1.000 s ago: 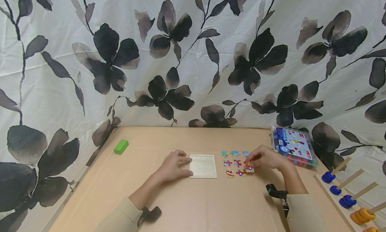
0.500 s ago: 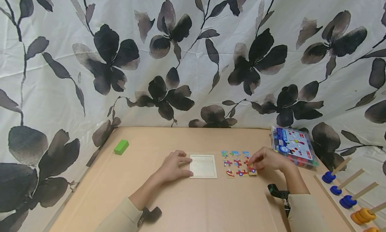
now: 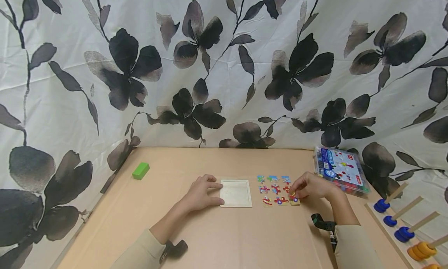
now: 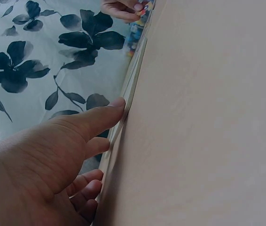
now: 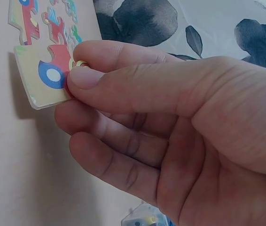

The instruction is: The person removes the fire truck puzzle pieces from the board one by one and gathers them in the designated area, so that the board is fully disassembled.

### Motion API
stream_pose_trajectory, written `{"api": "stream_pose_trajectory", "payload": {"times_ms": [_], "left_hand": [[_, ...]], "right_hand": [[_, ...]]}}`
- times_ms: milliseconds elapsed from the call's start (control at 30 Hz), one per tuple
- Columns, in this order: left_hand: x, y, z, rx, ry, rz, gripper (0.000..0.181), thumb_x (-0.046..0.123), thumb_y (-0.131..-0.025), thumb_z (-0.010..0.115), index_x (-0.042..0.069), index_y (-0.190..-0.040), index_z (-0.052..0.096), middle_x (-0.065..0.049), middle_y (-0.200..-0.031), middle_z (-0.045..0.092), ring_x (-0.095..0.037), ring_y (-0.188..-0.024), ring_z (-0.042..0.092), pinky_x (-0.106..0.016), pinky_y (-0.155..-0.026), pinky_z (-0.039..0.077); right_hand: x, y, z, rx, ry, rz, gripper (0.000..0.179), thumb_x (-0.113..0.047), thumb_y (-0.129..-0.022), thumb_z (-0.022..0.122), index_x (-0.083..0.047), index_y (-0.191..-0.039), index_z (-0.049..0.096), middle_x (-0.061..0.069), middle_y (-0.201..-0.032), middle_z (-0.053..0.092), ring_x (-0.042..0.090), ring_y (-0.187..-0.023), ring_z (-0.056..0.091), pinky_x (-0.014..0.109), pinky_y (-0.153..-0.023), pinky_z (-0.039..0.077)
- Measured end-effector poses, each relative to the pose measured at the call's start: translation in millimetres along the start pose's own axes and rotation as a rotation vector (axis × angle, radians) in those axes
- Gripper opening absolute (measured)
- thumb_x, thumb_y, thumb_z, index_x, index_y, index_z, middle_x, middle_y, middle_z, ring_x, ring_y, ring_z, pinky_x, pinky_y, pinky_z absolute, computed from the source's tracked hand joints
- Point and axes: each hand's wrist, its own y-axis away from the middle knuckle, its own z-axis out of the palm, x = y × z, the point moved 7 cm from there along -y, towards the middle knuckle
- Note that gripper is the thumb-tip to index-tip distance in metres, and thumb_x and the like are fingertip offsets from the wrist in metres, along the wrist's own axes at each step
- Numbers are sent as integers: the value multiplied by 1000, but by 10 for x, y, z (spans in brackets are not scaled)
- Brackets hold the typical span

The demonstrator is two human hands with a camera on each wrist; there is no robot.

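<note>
Between thumb and index finger, my right hand [image 3: 309, 184] pinches a corner puzzle piece [image 5: 46, 77] with a blue wheel and red body on yellow. It is tilted over the table at the lower right of several loose puzzle pieces [image 3: 275, 189], laid out in rows. My left hand [image 3: 203, 191] rests by the left edge of a shallow pale wooden puzzle tray [image 3: 250, 193]. In the left wrist view, its thumb and index fingertips touch the tray's rim [image 4: 132, 89] and the other fingers bend loosely. No piece lies in the tray.
A green block [image 3: 140, 170] lies at the back left. At the back right stands a clear plastic box [image 3: 339, 168] with a printed blue and white label. A wooden peg stand [image 3: 388, 232] with blue and orange rings is on the right edge. A floral curtain [image 3: 245, 67] hangs behind.
My right hand has moved slightly right with the pinched puzzle piece, drawing it away from the neighbouring pieces. The left hand and the tray have stayed in place.
</note>
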Motion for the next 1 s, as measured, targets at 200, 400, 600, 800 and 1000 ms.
{"api": "stream_pose_trajectory", "payload": {"times_ms": [200,400,600,800,1000], "left_hand": [[-9,-5,5,3,-2,-3,56,43,-79,90,19,-128,76,-8,-143,55,-35,-130,46,-57,-110,33],[-11,-8,8,-2,-3,2,55,43,-80,89,19,-127,76,-9,-143,55,-35,-130,45,-57,-110,33],[-7,-10,4,2,-5,6,55,43,-79,89,19,-127,76,-9,-142,56,-35,-129,46,-57,-110,33],[-8,-11,4,3,-10,6,56,43,-79,89,19,-127,76,-9,-142,56,-34,-129,46,-56,-110,33],[-11,-6,6,0,-11,5,56,44,-80,89,19,-127,76,-9,-143,55,-34,-130,46,-56,-110,33]], "right_hand": [[33,-9,-2,15,1,38,17,4,-91,71,2,-105,80,16,-98,74,13,-75,57,24,-65,49],[71,-22,-2,29,10,49,17,3,-90,72,0,-104,81,14,-101,75,12,-74,57,24,-64,49],[92,-32,12,32,12,59,17,4,-90,72,0,-104,81,12,-92,72,11,-72,56,24,-63,48],[85,-34,26,33,8,47,17,3,-90,71,0,-104,81,12,-93,72,12,-73,55,25,-62,47],[84,-34,43,27,0,59,17,3,-92,70,0,-105,81,11,-95,72,14,-74,56,26,-64,49]]}}
